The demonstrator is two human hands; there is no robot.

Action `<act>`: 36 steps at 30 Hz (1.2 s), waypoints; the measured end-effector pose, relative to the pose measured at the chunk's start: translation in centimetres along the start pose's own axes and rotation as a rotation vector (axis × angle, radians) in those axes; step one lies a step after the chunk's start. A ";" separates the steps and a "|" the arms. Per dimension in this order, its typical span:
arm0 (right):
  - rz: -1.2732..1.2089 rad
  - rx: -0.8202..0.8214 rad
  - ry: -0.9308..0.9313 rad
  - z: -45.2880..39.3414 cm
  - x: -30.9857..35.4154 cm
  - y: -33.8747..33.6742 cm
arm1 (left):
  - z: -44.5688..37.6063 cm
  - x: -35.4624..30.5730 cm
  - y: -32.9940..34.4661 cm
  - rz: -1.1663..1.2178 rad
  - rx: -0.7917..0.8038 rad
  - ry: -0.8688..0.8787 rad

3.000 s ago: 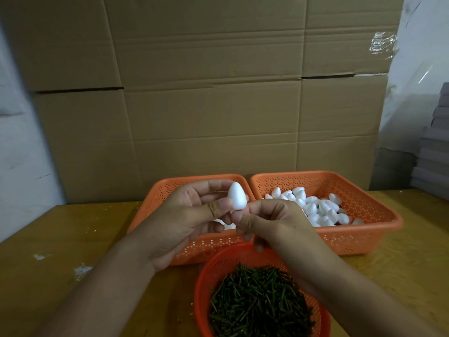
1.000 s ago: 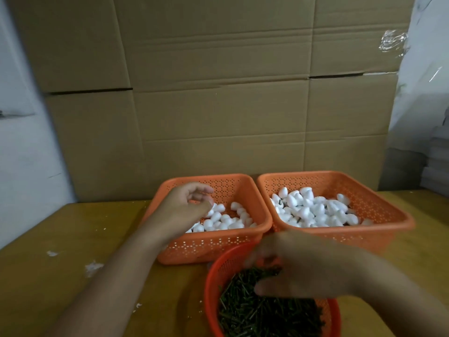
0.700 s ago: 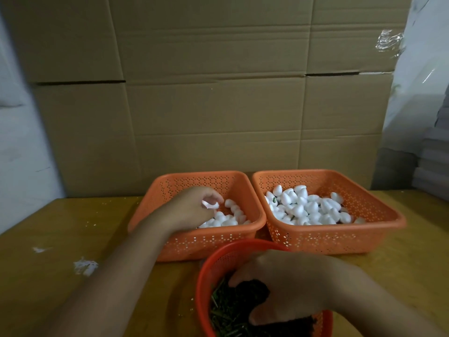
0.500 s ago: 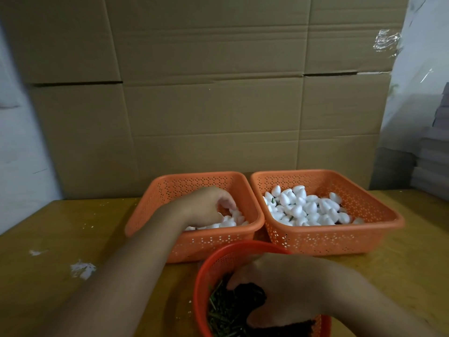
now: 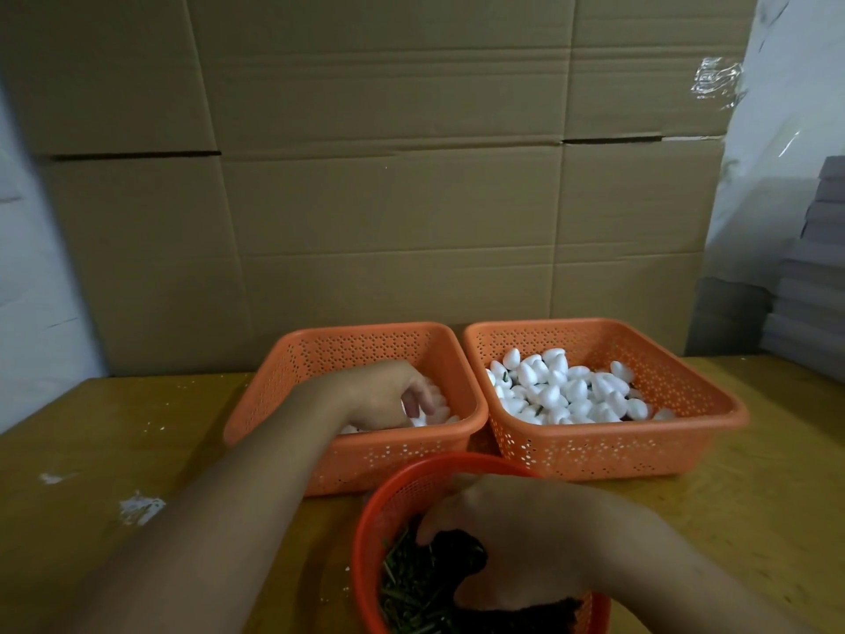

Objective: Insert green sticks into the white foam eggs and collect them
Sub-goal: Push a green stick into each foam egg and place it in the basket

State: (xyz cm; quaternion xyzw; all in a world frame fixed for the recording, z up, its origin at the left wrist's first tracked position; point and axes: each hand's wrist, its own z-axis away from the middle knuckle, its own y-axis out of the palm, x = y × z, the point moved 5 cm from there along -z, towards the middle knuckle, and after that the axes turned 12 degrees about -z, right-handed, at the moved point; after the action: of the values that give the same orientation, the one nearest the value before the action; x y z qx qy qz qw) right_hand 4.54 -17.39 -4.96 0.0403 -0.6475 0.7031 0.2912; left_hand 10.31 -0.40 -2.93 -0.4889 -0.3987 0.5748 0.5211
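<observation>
Eggs: white foam eggs [image 5: 567, 393] filled the right basket [image 5: 686, 441]; a few showed green stubs, so I judged these the finished lot. More eggs [image 5: 434, 411] lay in the left basket [image 5: 366, 455], seemingly unstuck.
Sticks: thin dark green sticks [image 5: 411, 588] heaped in the round near bowl [image 5: 366, 542].
Progress: many eggs done, many left; next pair being fetched.
Left hand [image 5: 388, 395]: down among the left basket's eggs, fingers curled; whether it grasped one, I could not tell.
Right hand [image 5: 516, 537]: curled over the sticks; grasp hidden.
Materials: matte smooth foam; perforated orange plastic; yellow wooden counter [image 5: 137, 427] with white crumbs [image 5: 139, 507]; cardboard [image 5: 388, 199] behind.
</observation>
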 end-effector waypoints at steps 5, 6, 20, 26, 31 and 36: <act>-0.018 -0.066 -0.004 -0.3 -0.3 -0.2 | 0.5 1.7 -0.1 0.107 -0.163 -0.011; -0.038 -0.083 -0.009 -0.4 -0.4 -0.4 | 0.9 2.0 -0.3 0.172 -0.223 -0.021; -0.422 -0.346 -0.004 0.1 -3.6 -3.1 | 7.2 1.8 -1.7 0.680 -0.673 0.131; -0.684 -0.323 0.007 0.4 -3.8 -3.0 | 8.2 0.3 -1.1 0.593 -0.648 0.172; -0.853 -0.266 -0.002 0.9 -3.4 -3.3 | 8.4 -0.2 -0.9 0.600 -0.618 0.165; -1.085 -0.235 -0.057 1.0 -3.3 -3.6 | 8.6 0.0 -0.6 0.632 -0.605 0.138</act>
State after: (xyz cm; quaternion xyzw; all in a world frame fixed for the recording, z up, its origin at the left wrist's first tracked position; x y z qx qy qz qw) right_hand 8.64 -19.53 -3.07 0.3544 -0.6156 0.3738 0.5964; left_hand 2.04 0.09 -0.54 -0.7545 -0.3441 0.5295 0.1786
